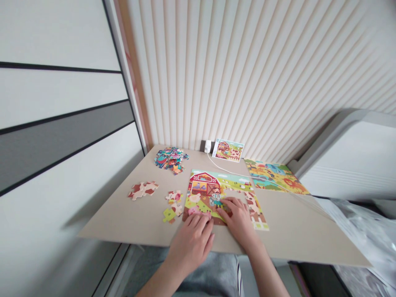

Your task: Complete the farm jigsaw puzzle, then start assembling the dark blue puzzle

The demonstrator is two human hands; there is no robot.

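Note:
A partly assembled farmyard jigsaw puzzle (206, 192) with a red barn lies on a beige board (123, 218). A gap in it runs along the upper right. My right hand (236, 218) rests over the puzzle's middle, its fingertips at a small teal-and-grey jigsaw piece (215, 201). Whether it grips that piece, I cannot tell. My left hand (193, 241) lies on the puzzle's lower edge near a pink pig, holding nothing. To the left are a cow-patterned cluster of joined pieces (142, 189), a small group of loose pieces (172, 206), and a heap of loose pieces (171, 159).
A farm picture card (228, 150) leans at the back beside a white plug and cable (208, 146). Another colourful animal puzzle (275, 177) lies at the back right. A striped wall rises behind, a panelled surface stands left, and a white appliance stands right.

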